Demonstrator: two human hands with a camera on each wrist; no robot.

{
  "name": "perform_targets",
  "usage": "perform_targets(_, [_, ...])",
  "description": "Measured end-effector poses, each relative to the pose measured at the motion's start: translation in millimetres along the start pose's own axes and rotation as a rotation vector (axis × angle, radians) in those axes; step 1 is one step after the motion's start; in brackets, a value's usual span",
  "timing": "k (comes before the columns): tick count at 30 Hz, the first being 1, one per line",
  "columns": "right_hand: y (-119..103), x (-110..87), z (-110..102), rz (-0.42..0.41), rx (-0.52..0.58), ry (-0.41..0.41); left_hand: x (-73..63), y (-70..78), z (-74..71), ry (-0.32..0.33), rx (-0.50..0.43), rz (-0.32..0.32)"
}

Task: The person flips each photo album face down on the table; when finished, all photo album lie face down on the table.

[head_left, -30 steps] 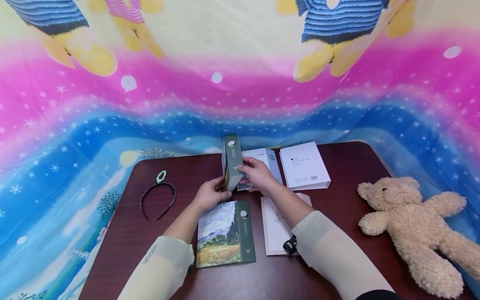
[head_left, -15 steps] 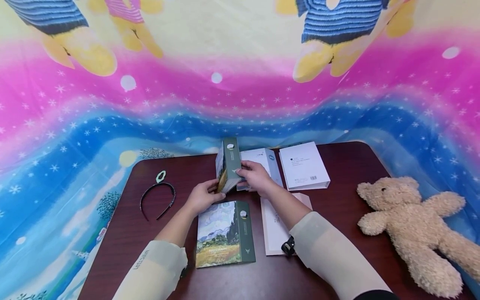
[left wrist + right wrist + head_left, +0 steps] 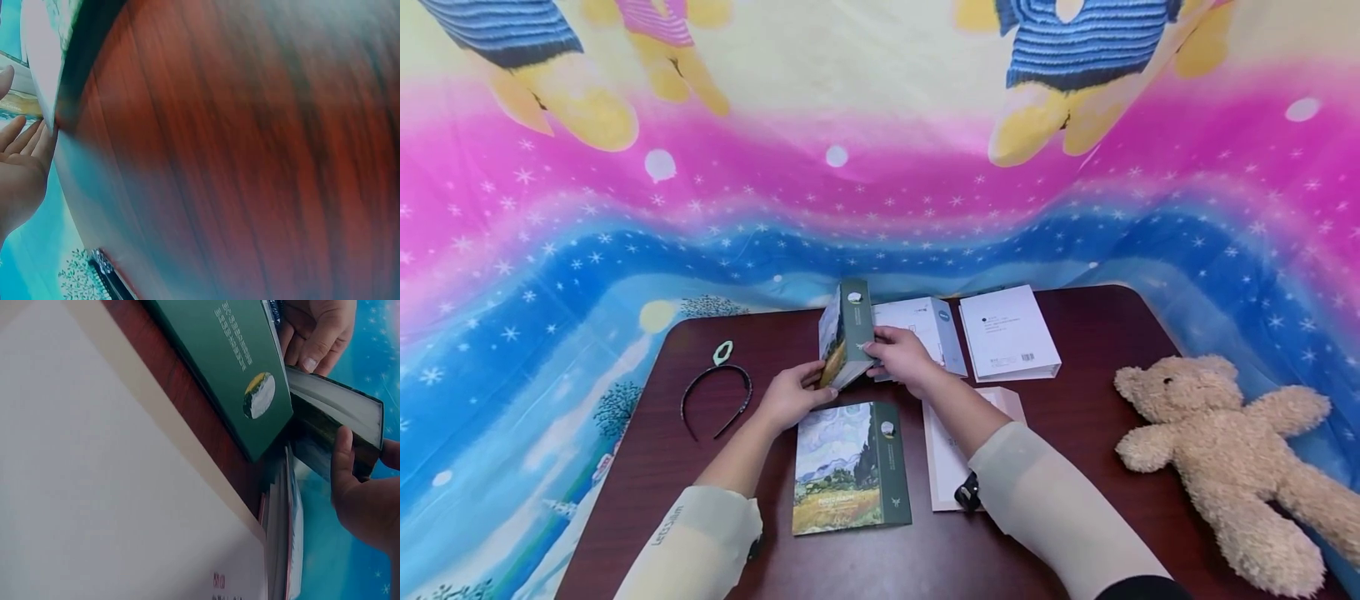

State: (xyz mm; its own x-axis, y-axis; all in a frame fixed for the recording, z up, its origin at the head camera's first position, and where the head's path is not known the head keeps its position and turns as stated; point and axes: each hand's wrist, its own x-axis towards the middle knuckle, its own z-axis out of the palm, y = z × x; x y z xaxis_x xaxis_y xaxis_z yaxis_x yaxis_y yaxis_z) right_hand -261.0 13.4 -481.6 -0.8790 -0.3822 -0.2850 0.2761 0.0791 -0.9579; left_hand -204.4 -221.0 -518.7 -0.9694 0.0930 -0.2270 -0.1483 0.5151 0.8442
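A thick photo album (image 3: 856,329) with a green spine and a painted landscape cover stands tilted over the back of the table. My left hand (image 3: 793,394) holds its lower left corner between thumb and fingers. On the spine side, my right hand (image 3: 904,360) grips the lower right edge; the right wrist view shows the right thumb (image 3: 342,456) against the cover. A matching album (image 3: 838,475) lies flat in front of both hands, painted cover up. In the left wrist view, my left hand (image 3: 25,169) is partly cut off at the edge.
Behind the right hand lies a pale book (image 3: 951,333) with a blue-grey strip; a white book (image 3: 1011,333) is beside it. A pinkish-white book (image 3: 951,458) lies under the right forearm. A headband (image 3: 748,392) is at left, a teddy bear (image 3: 1232,458) at right.
Both hands have shifted left with the held album. It leans further left and shows more of its painted cover. More of the pale book behind is exposed.
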Motion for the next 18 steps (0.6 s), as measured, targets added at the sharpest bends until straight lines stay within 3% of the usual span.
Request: perform_targets(18, [10.3, 7.8, 18.4, 0.055, 0.045, -0.007, -11.0, -16.6, -26.5, 0.026, 0.100, -0.045])
